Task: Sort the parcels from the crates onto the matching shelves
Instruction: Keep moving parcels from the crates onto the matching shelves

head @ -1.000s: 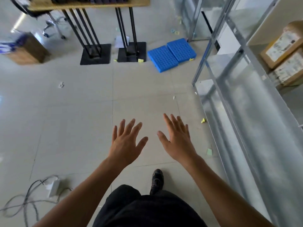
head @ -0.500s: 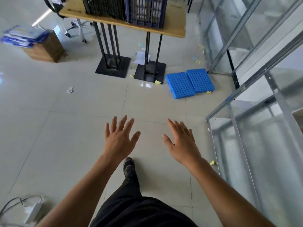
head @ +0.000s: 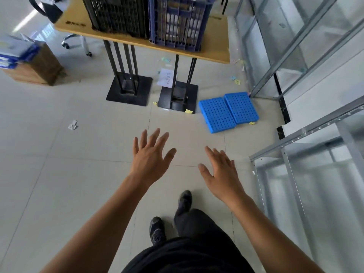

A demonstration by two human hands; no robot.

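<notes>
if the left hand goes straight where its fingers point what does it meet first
Probably the black table stand below the blue crate; the left hand has only bare floor before that. Depth is hard to judge.

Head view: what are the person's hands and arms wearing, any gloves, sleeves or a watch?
Nothing. The left hand and right hand are bare: no gloves, rings or watch visible, and no sleeves in view. Lower down are black clothing and dark shoes.
</notes>
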